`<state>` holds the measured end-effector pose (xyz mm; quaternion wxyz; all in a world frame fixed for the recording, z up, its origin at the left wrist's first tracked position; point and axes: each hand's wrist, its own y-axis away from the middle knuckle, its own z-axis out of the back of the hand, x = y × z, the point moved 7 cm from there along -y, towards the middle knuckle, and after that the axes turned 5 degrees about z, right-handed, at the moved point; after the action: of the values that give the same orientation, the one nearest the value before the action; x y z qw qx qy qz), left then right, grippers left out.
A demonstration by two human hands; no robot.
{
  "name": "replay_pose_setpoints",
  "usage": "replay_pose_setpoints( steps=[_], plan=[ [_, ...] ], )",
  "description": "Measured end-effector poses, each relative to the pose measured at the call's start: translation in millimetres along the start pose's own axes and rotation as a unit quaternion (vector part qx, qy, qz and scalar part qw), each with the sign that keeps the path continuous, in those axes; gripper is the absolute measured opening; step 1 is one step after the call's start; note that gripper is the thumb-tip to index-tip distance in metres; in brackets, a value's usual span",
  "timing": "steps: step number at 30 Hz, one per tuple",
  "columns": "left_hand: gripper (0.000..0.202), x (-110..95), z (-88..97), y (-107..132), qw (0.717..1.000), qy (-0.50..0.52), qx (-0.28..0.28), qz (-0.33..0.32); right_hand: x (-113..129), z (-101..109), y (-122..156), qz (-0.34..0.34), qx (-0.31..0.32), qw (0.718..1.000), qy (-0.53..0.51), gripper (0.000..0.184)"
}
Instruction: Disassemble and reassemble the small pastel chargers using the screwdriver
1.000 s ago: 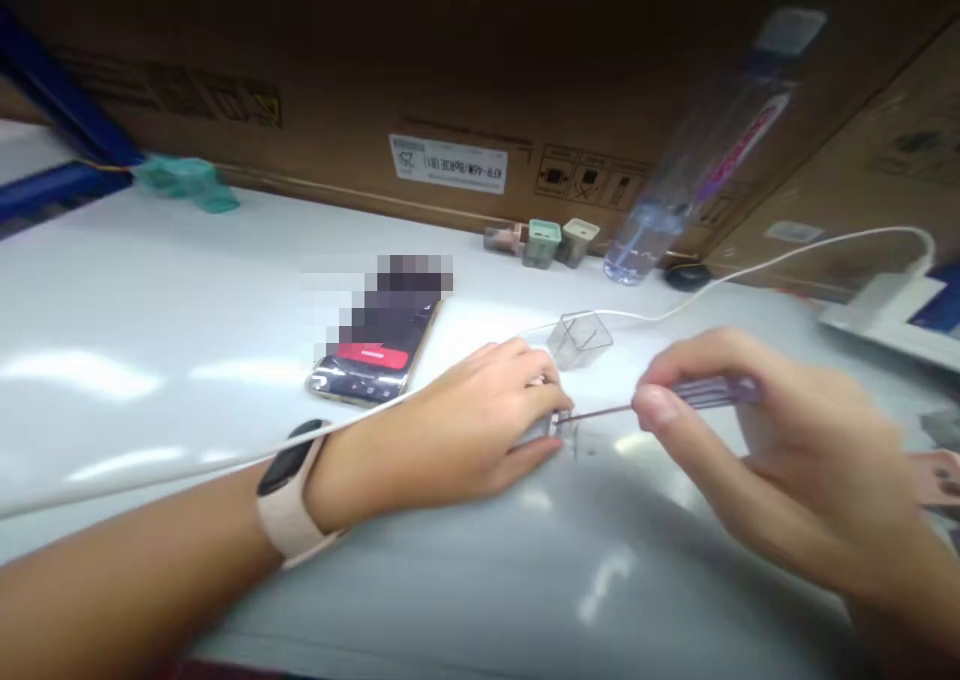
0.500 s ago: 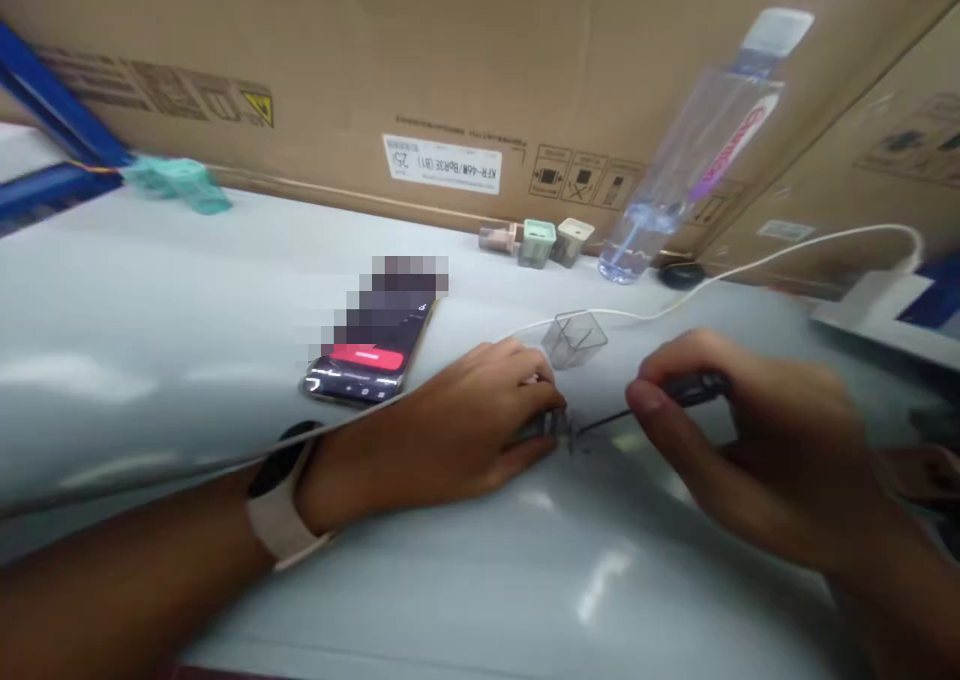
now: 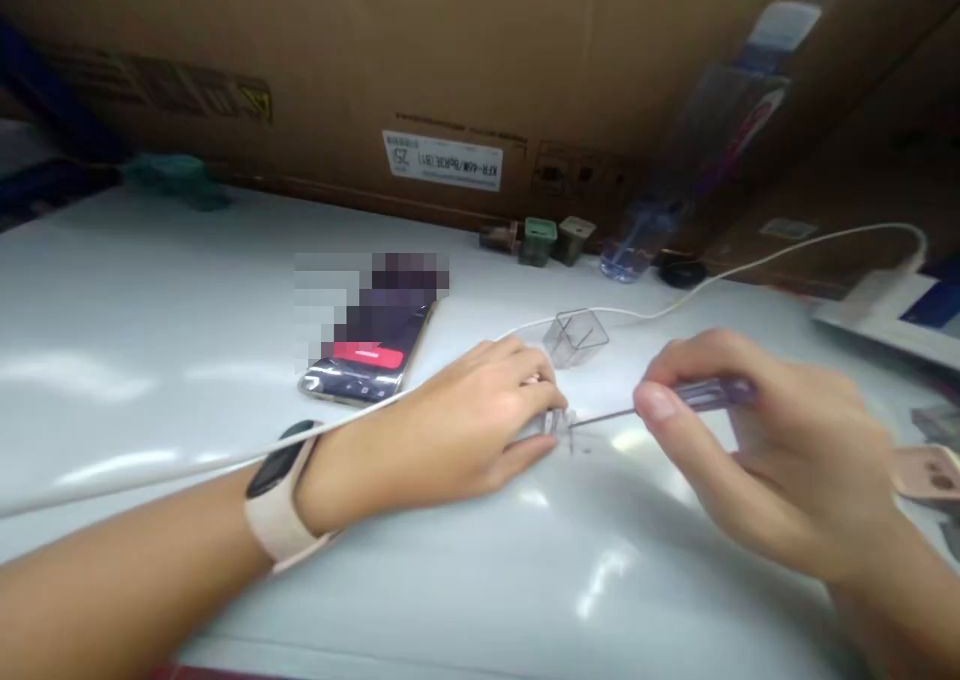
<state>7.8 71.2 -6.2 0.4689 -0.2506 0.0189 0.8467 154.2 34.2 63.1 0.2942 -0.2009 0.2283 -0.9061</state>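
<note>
Between your hands, in the head view, your left hand (image 3: 465, 422) is closed around a small part (image 3: 546, 425), its fingers curled over it and hiding most of it, so you can't tell its exact shape. It sits just above the white bench (image 3: 135, 290), and the hand may be resting on the surface. Your right hand (image 3: 772, 450) pinches a screwdriver (image 3: 709, 393) by its purple handle between thumb and fingertips, a firm but not fully clenched grip. Its thin shaft runs toward the part, and the tip meets the part's end or lies just beside it; the blur hides which. Nothing shows a finished step: the part is in your grip, and a clear cube (image 3: 576, 338) stands just beyond your left fingertips, touching neither hand. Further left of that hand lies a phone (image 3: 360, 370), and a white cable (image 3: 225, 465) crosses your left wrist near the wristband (image 3: 279, 490).
</note>
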Motion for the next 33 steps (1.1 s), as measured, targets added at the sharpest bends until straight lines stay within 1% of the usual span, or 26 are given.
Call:
replay_pose_setpoints(
  steps=[3,5,9,13,19,22,25,28,30,33],
  plan=[
    [0.022,-1.3,1.4,0.1,1.000,0.001,-0.011,-0.004,1.1,-2.0,0.8,0.003,0.008,1.000,-0.006,0.017],
    [0.020,-1.5,1.7,-0.2,1.000,-0.001,-0.007,-0.001,1.6,-2.1,0.8,0.006,0.012,1.000,0.001,0.018],
    [0.020,0.0,0.0,-0.5,1.000,-0.008,0.005,0.006,1.9,0.3,0.6,0.014,0.006,1.000,0.008,0.019],
    [0.022,0.2,0.0,0.2,1.000,-0.003,-0.007,-0.005,0.3,0.9,1.0,0.013,0.001,1.000,0.013,0.018],
    [0.020,0.0,0.0,-0.4,1.000,0.002,0.008,0.013,5.2,-2.1,-1.3,0.045,0.015,0.999,0.006,0.016],
    [0.021,-0.9,0.5,-0.2,1.000,0.003,-0.001,0.006,5.5,-2.4,-0.5,0.047,0.019,0.999,0.008,0.015],
    [0.022,-2.0,1.6,0.0,1.000,0.008,-0.010,-0.003,5.1,-1.8,1.4,0.049,0.016,0.999,0.012,0.016],
    [0.020,-1.3,0.1,-0.2,1.000,0.003,0.005,0.005,2.8,-1.4,2.5,0.035,0.011,0.999,0.007,0.017],
    [0.020,-0.3,-0.7,-0.1,1.000,-0.002,0.009,0.008,3.4,-1.1,2.3,0.042,0.005,0.999,0.007,0.017],
    [0.021,0.5,-0.7,0.3,1.000,-0.003,-0.006,0.000,5.1,0.4,1.9,0.061,-0.013,0.998,-0.004,0.015]
  ],
)
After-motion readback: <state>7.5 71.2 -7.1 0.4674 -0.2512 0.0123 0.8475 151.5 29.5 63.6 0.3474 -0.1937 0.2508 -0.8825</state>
